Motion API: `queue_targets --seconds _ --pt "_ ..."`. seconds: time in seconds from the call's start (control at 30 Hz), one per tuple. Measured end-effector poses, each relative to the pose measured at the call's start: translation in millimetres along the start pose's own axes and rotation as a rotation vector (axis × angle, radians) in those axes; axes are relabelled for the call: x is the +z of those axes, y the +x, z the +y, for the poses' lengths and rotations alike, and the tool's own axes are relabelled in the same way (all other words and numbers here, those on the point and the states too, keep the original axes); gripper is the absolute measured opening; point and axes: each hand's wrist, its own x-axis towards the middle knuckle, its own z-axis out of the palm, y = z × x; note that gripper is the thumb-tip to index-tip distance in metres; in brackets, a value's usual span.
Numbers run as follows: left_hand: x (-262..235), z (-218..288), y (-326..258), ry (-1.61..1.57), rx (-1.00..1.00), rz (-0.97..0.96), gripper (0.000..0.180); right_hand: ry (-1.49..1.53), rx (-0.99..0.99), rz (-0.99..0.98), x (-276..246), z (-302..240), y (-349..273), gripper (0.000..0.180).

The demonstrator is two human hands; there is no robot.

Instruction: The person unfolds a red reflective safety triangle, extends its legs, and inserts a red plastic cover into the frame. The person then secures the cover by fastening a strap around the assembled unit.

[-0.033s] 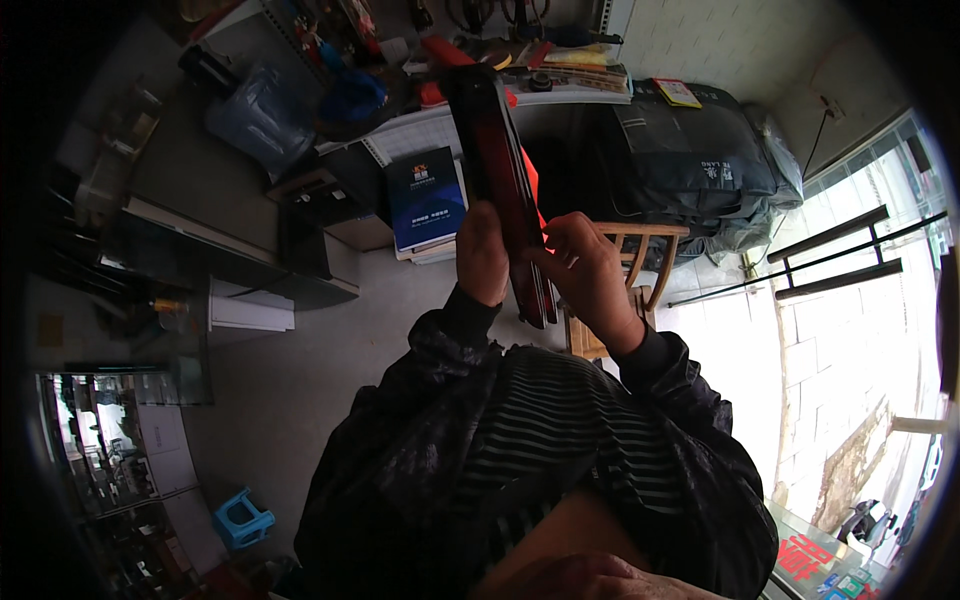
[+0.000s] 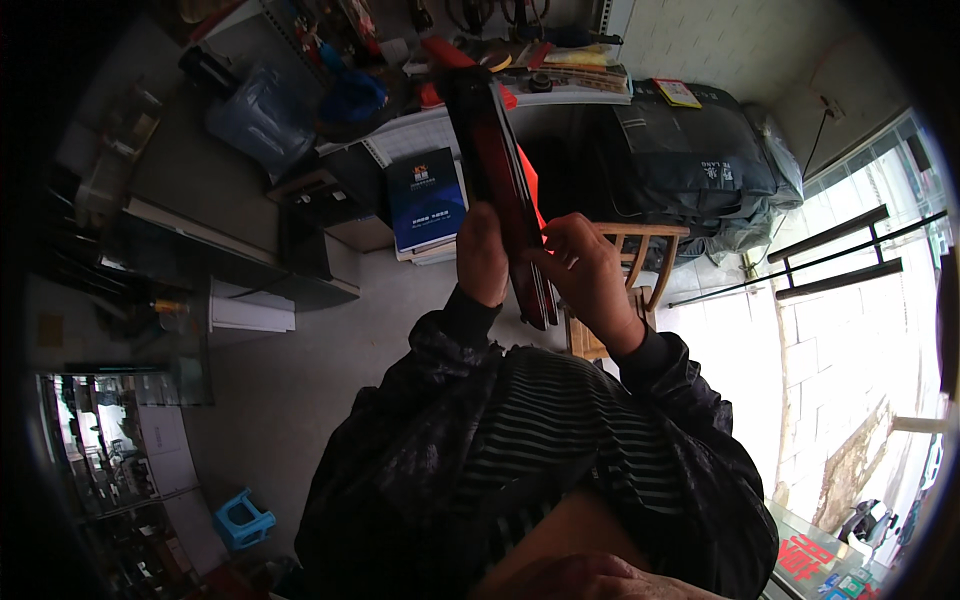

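Observation:
A long, narrow, glossy dark-red and black object [image 2: 503, 170] stands tilted in front of my chest, its rounded black end pointing away. Its exact kind is not clear. My left hand [image 2: 483, 258] wraps round its left side at the lower half. On the other side, my right hand [image 2: 590, 275] has its fingers bent, with thumb and fingertips at the object's right edge. A bright red surface [image 2: 531, 185] shows along that edge; whether it belongs to the object I cannot tell.
Beyond my hands is a cluttered shelf [image 2: 575, 97], with blue-covered books [image 2: 425, 200] below it. A wooden chair [image 2: 655, 240] stands to the right, near a large black bag [image 2: 690, 150]. A water jug [image 2: 260, 115] is far left; a blue stool [image 2: 243, 518] stands at lower left.

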Motion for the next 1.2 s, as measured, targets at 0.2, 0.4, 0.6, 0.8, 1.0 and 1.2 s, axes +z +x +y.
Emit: queue_targets --seconds 0.2,0.4,0.6,0.8,1.0,1.2 --pt "7.5 7.4 -6.3 -0.212 0.007 -0.157 0.064 -0.023 -0.017 -0.012 -1.1 -0.8 0.8 0.030" --pt "1.9 7.0 -5.7 -0.014 -0.028 -0.201 0.074 -0.061 -0.047 -0.014 1.7 -4.3 -4.6 0.028" --pt "-6.8 16.4 0.9 -0.168 -0.076 -0.255 0.072 0.036 -0.197 -0.074 -5.8 -5.2 -15.5 0.035" --pt "-13.6 31.7 2.4 -0.494 -0.086 -0.302 0.087 0.074 -0.068 -0.042 -17.3 18.0 -23.0 0.075" --pt "-12.5 42.5 18.9 -0.925 -0.080 -0.463 0.088 0.440 0.275 -0.351 -12.2 36.9 -32.3 0.098" --pt "-9.5 53.2 17.7 -0.775 -0.010 -0.365 0.088 0.618 0.430 -0.421 -8.9 25.1 -41.4 0.085"
